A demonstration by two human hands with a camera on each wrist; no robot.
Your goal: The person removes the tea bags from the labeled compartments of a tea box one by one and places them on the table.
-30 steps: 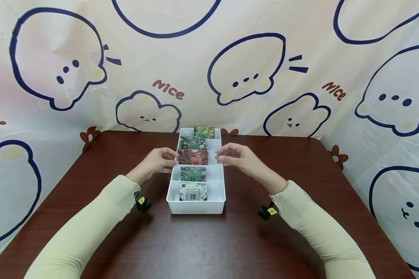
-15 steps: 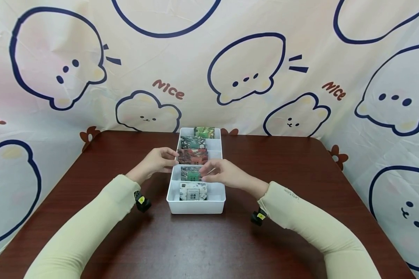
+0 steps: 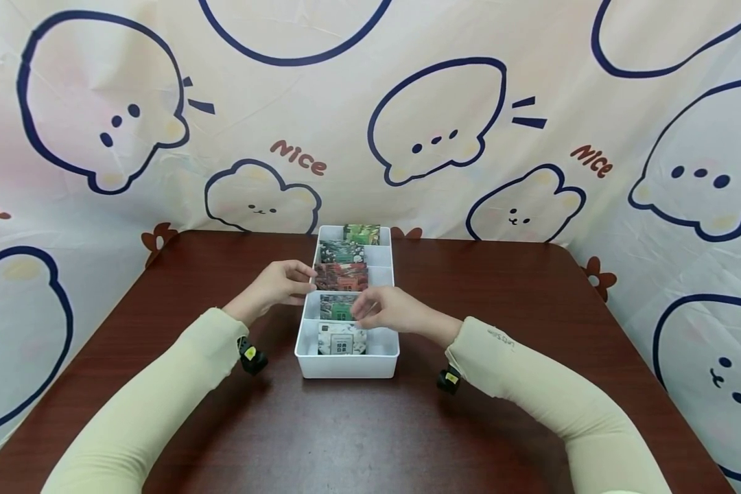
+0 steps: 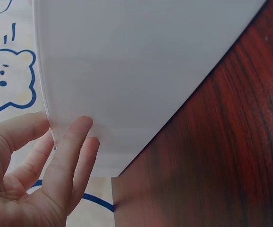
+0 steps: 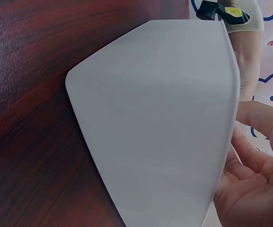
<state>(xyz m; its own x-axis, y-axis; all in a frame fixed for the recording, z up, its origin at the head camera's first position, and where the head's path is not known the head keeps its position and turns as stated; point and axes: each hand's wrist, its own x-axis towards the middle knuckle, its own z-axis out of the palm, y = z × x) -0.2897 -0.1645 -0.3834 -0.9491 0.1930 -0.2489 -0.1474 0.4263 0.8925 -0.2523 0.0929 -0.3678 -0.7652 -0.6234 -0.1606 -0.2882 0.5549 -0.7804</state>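
A long white divided box [image 3: 348, 368] stands in the middle of the table, a printed packet in each compartment. My left hand [image 3: 280, 283] grips its left rim, with two fingers along the outer wall in the left wrist view. My right hand [image 3: 384, 309] reaches over the right rim and pinches the right edge of a grey-green packet with a green label [image 3: 335, 309]; its fingertips are partly hidden behind the box wall in the right wrist view. A white floral packet [image 3: 342, 339] lies in the nearest compartment. Beyond stand a red packet [image 3: 341, 277] and a dark green one [image 3: 342, 252].
A light green packet [image 3: 361, 234] sits in the farthest compartment. The dark brown wooden table [image 3: 346, 439] surrounds the box. Behind and beside it hangs a cream cloth [image 3: 346, 103] printed with cartoon bears.
My right hand has come from the right rim beside the red packet, nearer and leftward, to the green-labelled packet. My left hand has stayed at the left rim.
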